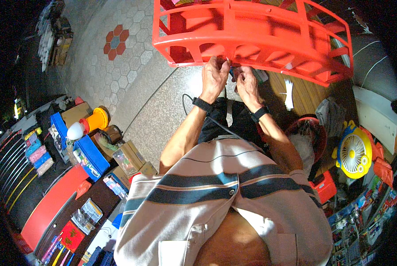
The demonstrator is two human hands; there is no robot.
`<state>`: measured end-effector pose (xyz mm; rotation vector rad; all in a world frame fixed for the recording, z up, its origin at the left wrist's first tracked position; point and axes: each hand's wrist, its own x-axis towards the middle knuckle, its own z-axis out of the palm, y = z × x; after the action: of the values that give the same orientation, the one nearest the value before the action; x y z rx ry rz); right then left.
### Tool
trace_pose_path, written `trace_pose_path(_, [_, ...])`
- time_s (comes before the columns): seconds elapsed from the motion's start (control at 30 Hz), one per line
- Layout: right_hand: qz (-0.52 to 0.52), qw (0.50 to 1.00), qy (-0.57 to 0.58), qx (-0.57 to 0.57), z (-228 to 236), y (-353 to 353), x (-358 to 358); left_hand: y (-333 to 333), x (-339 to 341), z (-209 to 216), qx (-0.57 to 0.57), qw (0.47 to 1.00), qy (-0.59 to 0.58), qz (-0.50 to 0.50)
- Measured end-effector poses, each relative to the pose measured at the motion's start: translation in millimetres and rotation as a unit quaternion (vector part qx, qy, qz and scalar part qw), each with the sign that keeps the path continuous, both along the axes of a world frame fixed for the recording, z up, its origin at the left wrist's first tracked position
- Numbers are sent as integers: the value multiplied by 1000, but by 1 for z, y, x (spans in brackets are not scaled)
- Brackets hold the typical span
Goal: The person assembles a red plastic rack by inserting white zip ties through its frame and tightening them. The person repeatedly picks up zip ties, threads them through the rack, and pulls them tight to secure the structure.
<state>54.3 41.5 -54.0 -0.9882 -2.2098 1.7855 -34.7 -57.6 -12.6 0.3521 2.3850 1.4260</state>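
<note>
A red plastic rack (269, 48) with open slots and bars fills the top of the view. Under its near edge my left hand (213, 80) is closed, thumb and fingertips pinched together by a slot. What they pinch is too small to name. Just to its right, my right hand (248, 86) is also closed, its fingers curled around something small and dark bluish, mostly hidden by the fingers. Both hands are close together below the rack. A bundle of thin white strips, like cable ties (289, 95), lies on a wooden surface (307, 95) to the right.
A yellow and blue fan (353, 153) stands at the right, near a red basket (311, 133) with plastic bags. Boxes (129, 157), blue trays (92, 155) and a yellow-orange lamp (94, 120) crowd the left. A dark cord (214, 119) runs near my left wrist.
</note>
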Motion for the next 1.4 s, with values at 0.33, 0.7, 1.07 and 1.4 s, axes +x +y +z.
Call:
trace_pose_path(0.33, [-11,967,-15,-252,7,7,-3,-14,7,-1,-7,991,-134,-5])
trace_pose_path(0.7, [-54,897,-11,-438,10,6,-16,-21,27,4,42,992,-117,-19])
trace_pose_path(1.07, [-49,874,8,-484,6,14,-16,-23,7,5,126,915,-383,-16])
trace_pose_path(1.4, [-75,862,1,-501,-5,14,-16,-15,5,-12,159,882,-443,-22])
